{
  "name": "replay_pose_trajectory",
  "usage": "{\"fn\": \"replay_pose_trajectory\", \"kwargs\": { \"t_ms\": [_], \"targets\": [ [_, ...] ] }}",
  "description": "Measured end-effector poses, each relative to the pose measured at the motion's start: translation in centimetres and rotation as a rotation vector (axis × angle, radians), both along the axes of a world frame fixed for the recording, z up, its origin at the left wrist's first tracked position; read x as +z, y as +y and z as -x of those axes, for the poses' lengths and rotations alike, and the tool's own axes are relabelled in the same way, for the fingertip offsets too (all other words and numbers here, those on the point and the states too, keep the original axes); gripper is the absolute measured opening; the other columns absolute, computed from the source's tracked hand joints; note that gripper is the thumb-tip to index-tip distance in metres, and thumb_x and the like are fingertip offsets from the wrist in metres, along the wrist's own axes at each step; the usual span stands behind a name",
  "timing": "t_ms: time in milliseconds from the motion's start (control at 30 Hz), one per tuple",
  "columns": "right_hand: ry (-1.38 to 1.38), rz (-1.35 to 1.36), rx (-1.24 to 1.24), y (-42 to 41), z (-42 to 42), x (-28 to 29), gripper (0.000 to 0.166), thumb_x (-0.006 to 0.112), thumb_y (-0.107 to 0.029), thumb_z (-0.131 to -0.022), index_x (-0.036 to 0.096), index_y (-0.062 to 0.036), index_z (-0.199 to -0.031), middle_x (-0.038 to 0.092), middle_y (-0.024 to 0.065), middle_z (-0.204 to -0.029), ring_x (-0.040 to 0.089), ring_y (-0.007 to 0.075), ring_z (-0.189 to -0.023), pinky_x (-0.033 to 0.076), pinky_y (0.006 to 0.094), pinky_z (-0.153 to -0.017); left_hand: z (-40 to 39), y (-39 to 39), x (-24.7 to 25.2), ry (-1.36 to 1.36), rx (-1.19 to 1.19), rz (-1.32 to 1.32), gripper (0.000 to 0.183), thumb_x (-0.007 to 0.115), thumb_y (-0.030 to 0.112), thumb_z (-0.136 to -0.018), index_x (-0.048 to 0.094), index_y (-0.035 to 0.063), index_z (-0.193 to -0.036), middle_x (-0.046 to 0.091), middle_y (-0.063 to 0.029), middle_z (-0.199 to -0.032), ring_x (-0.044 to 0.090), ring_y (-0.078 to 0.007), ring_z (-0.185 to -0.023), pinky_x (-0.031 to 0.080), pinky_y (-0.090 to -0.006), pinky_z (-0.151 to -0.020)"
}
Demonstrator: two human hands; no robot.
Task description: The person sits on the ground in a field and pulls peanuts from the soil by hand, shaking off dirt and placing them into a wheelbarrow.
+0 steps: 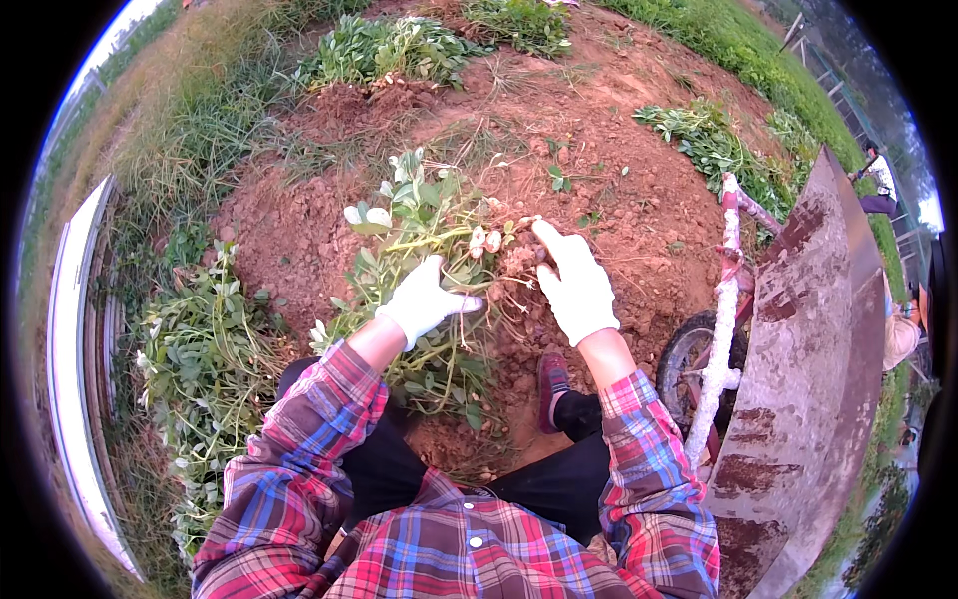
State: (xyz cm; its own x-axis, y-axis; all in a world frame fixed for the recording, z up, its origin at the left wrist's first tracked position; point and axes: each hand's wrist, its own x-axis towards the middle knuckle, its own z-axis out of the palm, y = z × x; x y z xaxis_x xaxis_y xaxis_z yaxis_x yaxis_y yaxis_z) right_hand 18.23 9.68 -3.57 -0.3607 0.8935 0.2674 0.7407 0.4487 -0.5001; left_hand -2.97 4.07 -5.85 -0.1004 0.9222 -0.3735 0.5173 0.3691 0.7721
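Both hands wear white gloves. An uprooted peanut plant (441,202) with leafy green stems lies across the space before me. My left hand (430,303) is on its stems at the middle, thumb and fingers around part of them. Several pale peanut pods (485,241) hang at the root end, between the two hands. At the right of the roots, my right hand (576,281) has its index finger stretched to the pods and its thumb apart, beside a clump of reddish soil (519,260); whether it grips a root cannot be told.
Pulled peanut plants (217,352) lie at left; more heaps (397,49) lie ahead. A soil-stained metal wheelbarrow (793,389) with a wheel (685,367) stands close at right. A white panel (75,359) edges the far left. Other people (879,180) are at the far right.
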Motion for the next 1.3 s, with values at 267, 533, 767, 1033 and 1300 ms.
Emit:
{"fn": "replay_pose_trajectory", "kwargs": {
  "t_ms": [267,533,767,1033,1300],
  "targets": [
    [0.226,0.045,0.075,0.1,-0.2,-1.2,0.025,0.065,-0.007,-0.074,0.059,-0.0085,-0.098,0.059,0.0076,-0.091,0.061,0.0214,-0.081,0.049,0.0311,-0.072,0.6,0.2,0.0,0.018,-0.011,0.027,0.102,0.080,0.042,-0.060,0.029,-0.0102,-0.133,0.043,-0.0265,-0.129,0.043,-0.0313,-0.121,0.034,-0.0338,-0.101],
    [0.584,0.350,0.016,0.8,-0.7,-2.3,0.022,0.064,-0.001,-0.077,0.057,-0.0018,-0.098,0.062,0.0063,-0.087,0.060,0.0130,-0.076,0.049,0.0256,-0.070,0.5,0.4,0.0,0.022,-0.028,0.007,0.101,0.080,0.041,-0.060,0.030,-0.0097,-0.132,0.044,-0.0261,-0.129,0.044,-0.0317,-0.120,0.035,-0.0343,-0.101],
    [1.084,0.755,0.104,1.3,-2.7,0.6,0.024,0.057,0.000,-0.084,0.051,0.0029,-0.107,0.063,0.0151,-0.092,0.063,0.0178,-0.071,0.053,0.0265,-0.067,0.4,0.1,-0.2,0.012,0.014,-0.020,0.098,0.079,0.039,-0.061,0.032,-0.0094,-0.131,0.048,-0.0253,-0.125,0.047,-0.0312,-0.117,0.037,-0.0342,-0.098],
    [1.106,0.659,0.176,0.2,-3.5,1.8,0.023,0.055,0.001,-0.084,0.051,0.0030,-0.107,0.063,0.0147,-0.093,0.063,0.0176,-0.074,0.052,0.0273,-0.069,0.3,0.3,0.1,0.033,0.006,0.011,0.097,0.079,0.039,-0.062,0.032,-0.0088,-0.131,0.049,-0.0239,-0.124,0.049,-0.0303,-0.115,0.038,-0.0339,-0.097],
    [0.948,0.481,0.015,0.5,-3.4,1.6,0.015,0.060,0.001,-0.082,0.054,0.0025,-0.096,0.064,0.0108,-0.088,0.060,0.0136,-0.070,0.049,0.0249,-0.065,0.2,0.5,-0.4,0.029,-0.017,0.011,0.100,0.079,0.040,-0.061,0.029,-0.0106,-0.132,0.046,-0.0257,-0.127,0.046,-0.0308,-0.119,0.036,-0.0339,-0.099]
  ]
}}
